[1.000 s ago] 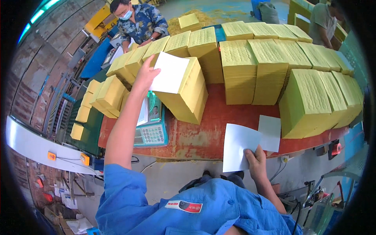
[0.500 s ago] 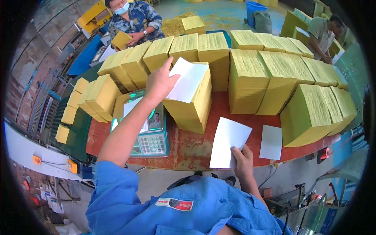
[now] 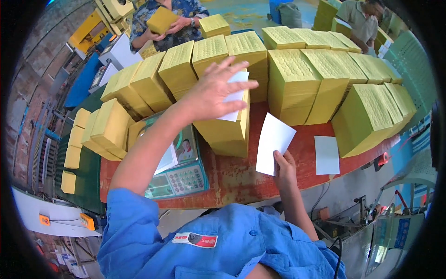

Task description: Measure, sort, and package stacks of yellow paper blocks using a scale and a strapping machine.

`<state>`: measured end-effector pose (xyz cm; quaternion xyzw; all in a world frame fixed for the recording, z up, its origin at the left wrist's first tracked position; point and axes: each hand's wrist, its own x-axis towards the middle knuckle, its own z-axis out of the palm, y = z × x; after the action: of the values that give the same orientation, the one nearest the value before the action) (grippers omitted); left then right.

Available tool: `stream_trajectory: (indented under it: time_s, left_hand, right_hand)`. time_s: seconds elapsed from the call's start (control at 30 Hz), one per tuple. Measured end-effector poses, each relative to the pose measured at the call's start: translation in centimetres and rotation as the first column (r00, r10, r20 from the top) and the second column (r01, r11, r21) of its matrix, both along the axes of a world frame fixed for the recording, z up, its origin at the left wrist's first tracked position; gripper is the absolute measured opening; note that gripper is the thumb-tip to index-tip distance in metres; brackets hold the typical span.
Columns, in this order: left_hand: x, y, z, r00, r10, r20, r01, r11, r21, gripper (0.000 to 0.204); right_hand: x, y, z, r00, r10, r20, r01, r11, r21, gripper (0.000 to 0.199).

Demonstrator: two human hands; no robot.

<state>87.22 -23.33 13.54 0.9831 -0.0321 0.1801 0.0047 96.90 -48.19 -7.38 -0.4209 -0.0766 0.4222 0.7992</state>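
Note:
With fingers spread, my left hand (image 3: 222,88) lies over a white sheet of paper (image 3: 236,96) on top of a tall stack of yellow paper (image 3: 223,137). The hand covers much of that sheet. My right hand (image 3: 285,168) pinches the lower right edge of other white paper (image 3: 273,142), held tilted above the red table (image 3: 227,179). Whether this is one sheet or several, I cannot tell. Beside it another white sheet (image 3: 327,155) lies flat near the table's front edge. Left of the yellow stack is a digital scale (image 3: 183,181) with white paper on it, partly behind my left forearm.
Tall stacks of yellow paper (image 3: 293,83) line the table's back, with more (image 3: 367,123) at the right. Smaller yellow blocks (image 3: 72,156) sit on a green surface at the left. Across the table a person (image 3: 169,25) holds a yellow block; another person (image 3: 360,21) bends at the far right.
My left hand has gone from pressing the sheet's left edge to spreading across it. My right hand has lifted its white paper slightly away from me. The person opposite has raised the yellow block.

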Motion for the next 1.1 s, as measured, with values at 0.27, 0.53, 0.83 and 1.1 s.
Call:
stream_trajectory:
  time_s: [0.27,0.53,0.83,1.1]
  left_hand:
    - [1.0,1.8,-2.5,0.985,0.147,-0.087,-0.159,0.976,-0.147,0.053]
    - [1.3,3.3,-2.1,0.931,0.366,0.0,-0.363,0.925,-0.113,0.059]
    - [0.7,1.7,-5.7,0.936,0.307,-0.171,-0.341,0.912,-0.229,0.062]
    - [-5.9,-12.4,-3.2,0.965,0.008,-0.262,-0.099,0.935,-0.34,0.063]
  right_hand:
    - [-1.2,0.4,-0.7,0.998,0.015,-0.059,-0.015,1.0,-0.01,0.032]
    - [3.5,8.4,-2.4,0.996,0.041,0.08,-0.045,0.997,0.058,0.037]
    - [6.3,14.5,-3.3,0.945,0.083,0.318,-0.08,0.997,-0.02,0.021]
    - [-0.5,-5.1,-3.6,0.96,0.104,0.26,-0.073,0.989,-0.126,0.035]
